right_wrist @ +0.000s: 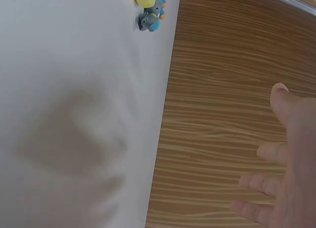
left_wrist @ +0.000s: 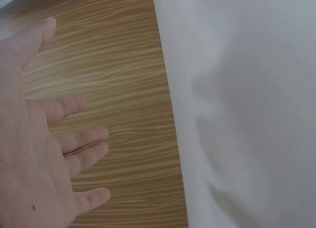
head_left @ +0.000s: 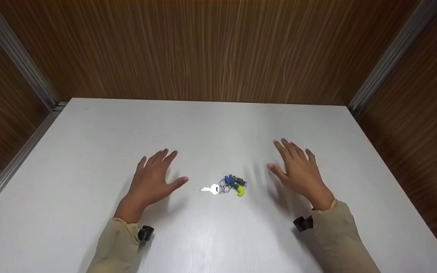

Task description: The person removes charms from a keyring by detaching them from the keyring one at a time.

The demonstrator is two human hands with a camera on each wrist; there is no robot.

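A white table stands inside a booth of brown wood-grain walls with grey metal corner strips. No box, tray or other container shows on it; the only loose thing is a bunch of keys.

The bunch lies near the middle of the table, toward the near edge, between the 2 hands and touching neither. It has 1 silver key pointing left, joined by small metal rings to a cluster of coloured pieces on the right: blue, dark green or grey, and a curved yellow one nearest. In the right wrist view the same cluster shows at the top of the frame, blurred, with yellow, blue and grey parts.

The left hand is just left of the keys, palm down over the table, fingers spread and straight, thumb pointing at the silver key; it holds nothing. The right hand is right of the keys, a little farther off, also palm down with fingers straight and slightly apart, holding nothing. Whether either palm touches the surface cannot be told. Both arms wear beige sleeves, each with a small black device at the wrist.
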